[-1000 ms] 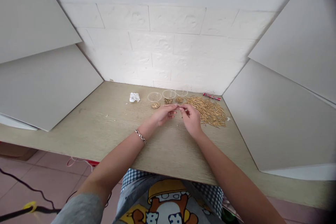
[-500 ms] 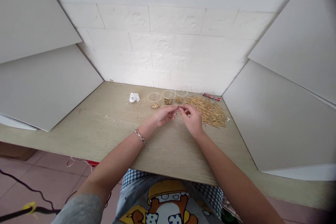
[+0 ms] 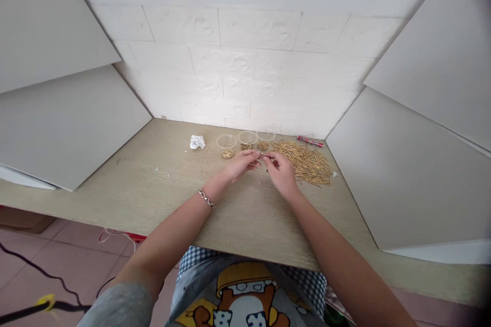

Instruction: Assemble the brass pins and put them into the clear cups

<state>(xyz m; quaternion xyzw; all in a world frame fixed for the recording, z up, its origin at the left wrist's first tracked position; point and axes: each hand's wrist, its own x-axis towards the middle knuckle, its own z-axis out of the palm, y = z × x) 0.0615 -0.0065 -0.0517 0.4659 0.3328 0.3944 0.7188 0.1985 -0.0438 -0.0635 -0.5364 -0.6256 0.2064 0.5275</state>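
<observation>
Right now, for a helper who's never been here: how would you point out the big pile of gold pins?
On the pale wooden desk, look to the back right corner. The pile lies just past the right hand, spread wide, unlike the three small clumps by the clear cups.

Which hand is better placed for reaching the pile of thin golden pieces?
Probably the right hand: it is beside the pile of thin golden pieces; the left hand is farther, nearer the clear plastic cups.
</observation>
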